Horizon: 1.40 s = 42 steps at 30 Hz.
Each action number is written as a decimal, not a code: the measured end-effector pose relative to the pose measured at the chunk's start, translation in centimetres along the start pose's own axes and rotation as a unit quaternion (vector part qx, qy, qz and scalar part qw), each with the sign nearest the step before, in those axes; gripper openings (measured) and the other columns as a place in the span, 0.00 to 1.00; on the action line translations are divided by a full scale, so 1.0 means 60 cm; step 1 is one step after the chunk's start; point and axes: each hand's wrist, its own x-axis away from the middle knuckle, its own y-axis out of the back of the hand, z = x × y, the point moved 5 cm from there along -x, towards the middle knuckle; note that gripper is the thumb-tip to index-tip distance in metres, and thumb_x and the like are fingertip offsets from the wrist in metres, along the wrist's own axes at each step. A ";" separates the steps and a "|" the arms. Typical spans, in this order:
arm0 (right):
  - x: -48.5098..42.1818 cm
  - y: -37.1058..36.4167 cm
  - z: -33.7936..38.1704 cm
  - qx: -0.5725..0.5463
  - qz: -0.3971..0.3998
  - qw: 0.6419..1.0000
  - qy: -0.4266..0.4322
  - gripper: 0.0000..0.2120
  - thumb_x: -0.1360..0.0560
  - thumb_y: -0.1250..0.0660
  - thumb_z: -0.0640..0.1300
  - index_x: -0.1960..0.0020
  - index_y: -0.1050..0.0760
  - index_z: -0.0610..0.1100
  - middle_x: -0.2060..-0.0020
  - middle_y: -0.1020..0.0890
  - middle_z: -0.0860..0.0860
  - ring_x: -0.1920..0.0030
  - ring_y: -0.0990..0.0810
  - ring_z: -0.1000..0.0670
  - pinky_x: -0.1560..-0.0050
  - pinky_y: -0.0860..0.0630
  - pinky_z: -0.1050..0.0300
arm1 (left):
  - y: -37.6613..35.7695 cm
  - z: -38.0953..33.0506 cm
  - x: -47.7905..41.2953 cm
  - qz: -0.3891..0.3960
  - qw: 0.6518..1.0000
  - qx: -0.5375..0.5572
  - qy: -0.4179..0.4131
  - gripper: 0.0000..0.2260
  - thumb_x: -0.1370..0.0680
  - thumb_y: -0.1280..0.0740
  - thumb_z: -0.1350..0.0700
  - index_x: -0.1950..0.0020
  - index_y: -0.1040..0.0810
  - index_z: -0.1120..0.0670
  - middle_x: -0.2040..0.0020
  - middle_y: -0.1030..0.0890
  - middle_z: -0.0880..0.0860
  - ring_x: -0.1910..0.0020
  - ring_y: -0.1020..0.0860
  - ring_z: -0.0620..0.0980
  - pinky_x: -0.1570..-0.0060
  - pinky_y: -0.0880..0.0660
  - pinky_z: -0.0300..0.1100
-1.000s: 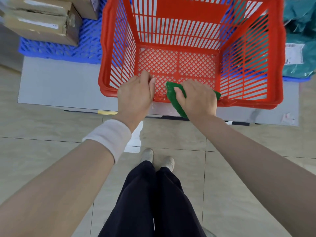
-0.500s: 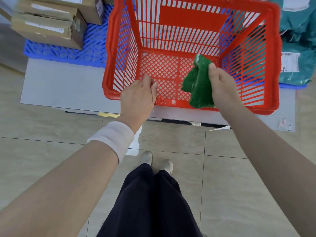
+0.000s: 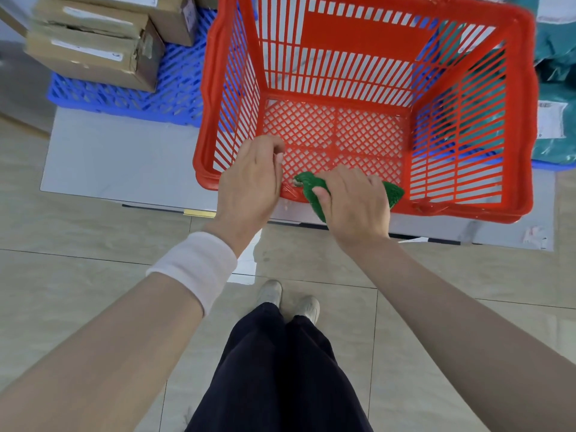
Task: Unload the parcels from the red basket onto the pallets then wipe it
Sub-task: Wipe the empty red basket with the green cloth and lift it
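Two grips, left hand [image 3: 249, 182] curled over red basket [image 3: 358, 35] rim, right hand [image 3: 352, 204] clutching green cloth [image 3: 308, 187] (mostly covered)

Glossy beige floor tiles [image 3: 93, 307], pale grey slab [image 3: 124, 157] beyond.

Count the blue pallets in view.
2. One blue plastic lattice pallet lies left of the red plastic basket under brown cardboard boxes; a second blue pallet shows at the right edge under teal mailer bags, partly behind the basket. More may lie out of frame.

head camera looks steeply down, close over both hands
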 end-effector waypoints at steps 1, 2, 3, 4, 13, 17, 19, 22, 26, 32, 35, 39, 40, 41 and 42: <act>-0.003 0.001 0.002 0.005 -0.023 1.000 -0.007 0.17 0.23 0.46 0.48 0.60 0.23 0.42 0.68 0.21 0.47 0.68 0.23 0.45 0.65 0.30 0.56 | 0.002 0.005 -0.001 -0.008 1.000 -0.003 0.006 0.11 0.21 0.46 0.55 0.46 0.26 0.57 0.50 0.22 0.54 0.49 0.25 0.54 0.63 0.33 0.44; -0.006 0.003 0.003 0.003 -0.044 0.999 -0.017 0.16 0.23 0.46 0.47 0.62 0.23 0.42 0.69 0.22 0.47 0.69 0.23 0.45 0.66 0.30 0.57 | 0.003 0.008 -0.003 -0.019 1.000 -0.013 0.011 0.12 0.22 0.46 0.56 0.47 0.25 0.57 0.50 0.22 0.54 0.49 0.25 0.54 0.63 0.34 0.43; -0.008 0.004 0.004 -0.007 -0.059 0.998 -0.030 0.16 0.23 0.45 0.46 0.63 0.24 0.41 0.70 0.22 0.47 0.70 0.23 0.45 0.67 0.30 0.57 | 0.004 0.009 -0.004 -0.028 0.999 -0.021 0.015 0.13 0.23 0.47 0.56 0.48 0.24 0.58 0.51 0.21 0.55 0.50 0.24 0.55 0.63 0.35 0.42; -0.010 0.005 0.004 -0.019 -0.068 0.997 -0.043 0.16 0.23 0.45 0.46 0.64 0.24 0.41 0.71 0.22 0.46 0.70 0.24 0.44 0.68 0.30 0.56 | 0.004 0.008 -0.004 -0.035 0.999 -0.026 0.017 0.13 0.24 0.46 0.57 0.49 0.24 0.58 0.53 0.21 0.55 0.52 0.23 0.55 0.63 0.36 0.41; -0.047 -0.019 -0.014 -0.102 0.074 0.979 -0.162 0.21 0.20 0.49 0.54 0.54 0.25 0.41 0.60 0.20 0.44 0.62 0.29 0.43 0.59 0.38 0.52 | -0.001 0.009 -0.005 -0.008 0.999 -0.033 0.041 0.18 0.27 0.52 0.53 0.49 0.25 0.55 0.55 0.21 0.52 0.54 0.23 0.52 0.64 0.37 0.40; -0.065 -0.021 -0.038 -0.206 0.151 0.935 -0.247 0.20 0.21 0.49 0.58 0.57 0.29 0.44 0.66 0.26 0.49 0.66 0.30 0.48 0.65 0.35 0.57 | 0.000 0.008 -0.004 -0.002 0.999 -0.031 0.035 0.19 0.28 0.54 0.52 0.48 0.26 0.54 0.55 0.22 0.51 0.55 0.23 0.51 0.65 0.38 0.39; -0.063 -0.005 -0.055 -0.349 0.114 0.889 -0.274 0.18 0.20 0.47 0.56 0.58 0.29 0.45 0.66 0.25 0.50 0.65 0.26 0.49 0.66 0.29 0.67 | -0.001 0.008 -0.004 -0.001 0.999 -0.033 0.037 0.19 0.28 0.54 0.51 0.48 0.27 0.54 0.55 0.22 0.50 0.55 0.23 0.50 0.65 0.38 0.39; -0.037 0.024 -0.083 -0.541 0.028 0.775 -0.326 0.18 0.22 0.48 0.56 0.55 0.25 0.46 0.56 0.20 0.42 0.53 0.20 0.44 0.48 0.21 0.49 | -0.002 0.009 -0.003 -0.005 0.998 -0.040 0.045 0.19 0.28 0.54 0.51 0.49 0.27 0.53 0.56 0.21 0.51 0.56 0.23 0.51 0.65 0.38 0.39; -0.020 0.050 -0.084 -0.505 0.015 0.832 -0.227 0.07 0.21 0.44 0.49 0.55 0.29 0.52 0.62 0.25 0.57 0.63 0.25 0.66 0.58 0.26 0.68 | -0.004 0.009 -0.002 -0.011 0.998 -0.043 0.043 0.17 0.27 0.52 0.53 0.49 0.27 0.54 0.57 0.22 0.51 0.56 0.23 0.52 0.65 0.38 0.41; -0.027 -0.016 -0.036 -0.186 0.290 0.938 -0.027 0.14 0.20 0.48 0.54 0.40 0.29 0.55 0.52 0.23 0.56 0.53 0.24 0.50 0.58 0.34 0.55 | -0.003 0.005 0.001 -0.015 0.998 -0.040 0.038 0.15 0.27 0.51 0.55 0.50 0.26 0.55 0.58 0.21 0.51 0.57 0.23 0.52 0.66 0.37 0.40; -0.028 -0.011 -0.048 -0.254 0.314 0.915 -0.021 0.13 0.21 0.46 0.53 0.39 0.30 0.56 0.52 0.25 0.59 0.52 0.25 0.52 0.53 0.31 0.54 | -0.004 0.005 -0.003 -0.019 0.999 -0.034 0.037 0.14 0.27 0.49 0.56 0.50 0.26 0.55 0.58 0.21 0.50 0.57 0.22 0.51 0.66 0.37 0.40; -0.013 0.010 -0.085 -0.328 0.302 0.895 -0.027 0.09 0.22 0.39 0.46 0.43 0.28 0.54 0.55 0.24 0.60 0.52 0.24 0.52 0.50 0.28 0.53 | -0.001 0.005 -0.003 -0.019 0.999 -0.030 0.039 0.14 0.27 0.49 0.56 0.49 0.26 0.55 0.57 0.21 0.50 0.57 0.22 0.51 0.65 0.38 0.38; -0.010 0.014 -0.093 -0.358 0.301 0.883 -0.034 0.09 0.23 0.38 0.44 0.46 0.27 0.56 0.56 0.24 0.61 0.53 0.24 0.54 0.50 0.27 0.54 | -0.001 0.004 -0.002 -0.016 0.999 -0.034 0.038 0.14 0.27 0.48 0.56 0.49 0.26 0.55 0.57 0.21 0.50 0.57 0.22 0.52 0.66 0.38 0.38; -0.010 0.017 -0.102 -0.393 0.300 0.868 -0.043 0.11 0.23 0.38 0.43 0.50 0.28 0.59 0.57 0.23 0.63 0.54 0.24 0.56 0.50 0.27 0.56 | -0.001 0.003 -0.001 -0.013 0.998 -0.039 0.038 0.14 0.27 0.48 0.57 0.49 0.25 0.56 0.57 0.21 0.50 0.57 0.22 0.52 0.66 0.38 0.37; -0.011 0.020 -0.109 -0.429 0.296 0.852 -0.057 0.12 0.23 0.38 0.42 0.53 0.29 0.61 0.59 0.23 0.64 0.56 0.24 0.60 0.52 0.27 0.59 | 0.000 0.003 -0.001 -0.011 0.998 -0.043 0.040 0.14 0.27 0.47 0.57 0.49 0.25 0.56 0.58 0.21 0.50 0.58 0.22 0.52 0.67 0.38 0.37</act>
